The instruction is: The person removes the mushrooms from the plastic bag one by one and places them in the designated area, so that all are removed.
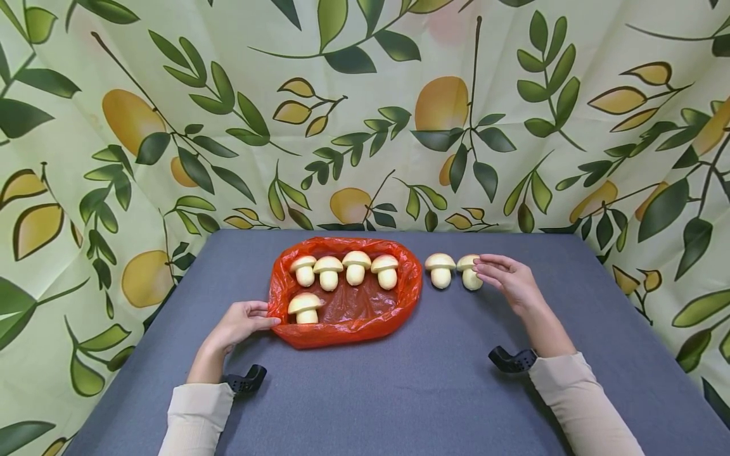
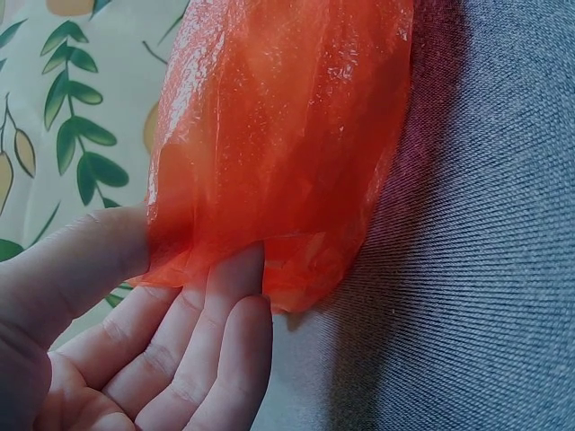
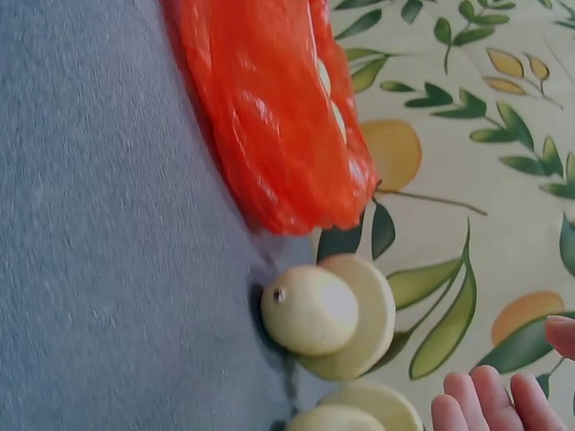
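An opened red plastic bag [image 1: 348, 330] lies at the table's middle back, with several pale mushroom-shaped pieces [image 1: 355, 269] inside, mostly in a row along its far side. My left hand [image 1: 239, 324] holds the bag's left edge; in the left wrist view this hand [image 2: 171, 359] pinches the red film [image 2: 287, 117] between thumb and fingers. Two more mushrooms lie right of the bag, one [image 1: 440, 272] nearer it. My right hand [image 1: 513, 285] is at the farther one [image 1: 469, 273], fingers extended. In the right wrist view the fingers [image 3: 490, 404] are apart from both mushrooms.
A grey-blue cloth [image 1: 371, 392] covers the table. Behind it and at the sides hangs a pale curtain [image 1: 365, 82] printed with leaves and orange fruit. Black wrist mounts [image 1: 248, 380] sit at both cuffs.
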The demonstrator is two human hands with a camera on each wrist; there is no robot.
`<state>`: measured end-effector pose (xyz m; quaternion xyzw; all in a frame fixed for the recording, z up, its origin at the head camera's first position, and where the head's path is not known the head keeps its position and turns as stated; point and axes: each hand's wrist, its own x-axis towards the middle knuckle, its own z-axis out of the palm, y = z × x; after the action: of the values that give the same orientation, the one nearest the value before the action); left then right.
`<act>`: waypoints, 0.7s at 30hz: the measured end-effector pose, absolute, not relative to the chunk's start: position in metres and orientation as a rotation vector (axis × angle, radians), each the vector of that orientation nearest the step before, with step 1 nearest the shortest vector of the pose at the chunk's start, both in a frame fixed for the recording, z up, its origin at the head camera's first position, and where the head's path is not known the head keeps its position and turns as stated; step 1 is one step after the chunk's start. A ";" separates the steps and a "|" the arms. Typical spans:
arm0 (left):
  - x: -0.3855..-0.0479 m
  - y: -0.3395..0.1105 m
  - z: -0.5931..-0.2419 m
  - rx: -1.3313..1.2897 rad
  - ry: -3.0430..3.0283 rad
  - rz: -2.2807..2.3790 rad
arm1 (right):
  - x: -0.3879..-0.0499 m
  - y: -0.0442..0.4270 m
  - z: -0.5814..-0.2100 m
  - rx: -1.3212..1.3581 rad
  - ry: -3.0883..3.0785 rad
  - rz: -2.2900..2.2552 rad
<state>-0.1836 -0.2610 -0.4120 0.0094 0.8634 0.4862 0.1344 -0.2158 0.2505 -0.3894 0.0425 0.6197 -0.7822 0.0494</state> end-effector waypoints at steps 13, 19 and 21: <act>-0.183 -0.261 -0.412 0.010 2.520 1.387 | -0.208 0.222 -0.394 -0.117 1.930 -2.232; -0.184 -0.261 -0.412 0.027 2.498 1.420 | -0.202 0.209 -0.396 -0.221 1.971 -2.150; -0.184 -0.262 -0.412 0.025 2.498 1.423 | -0.202 0.203 -0.398 -0.238 1.988 -2.119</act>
<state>-0.1839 -0.2616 -0.4119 0.0088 0.8612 0.4905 0.1331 -0.2016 0.2033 -0.3979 -0.0810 0.6776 -0.7222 0.1127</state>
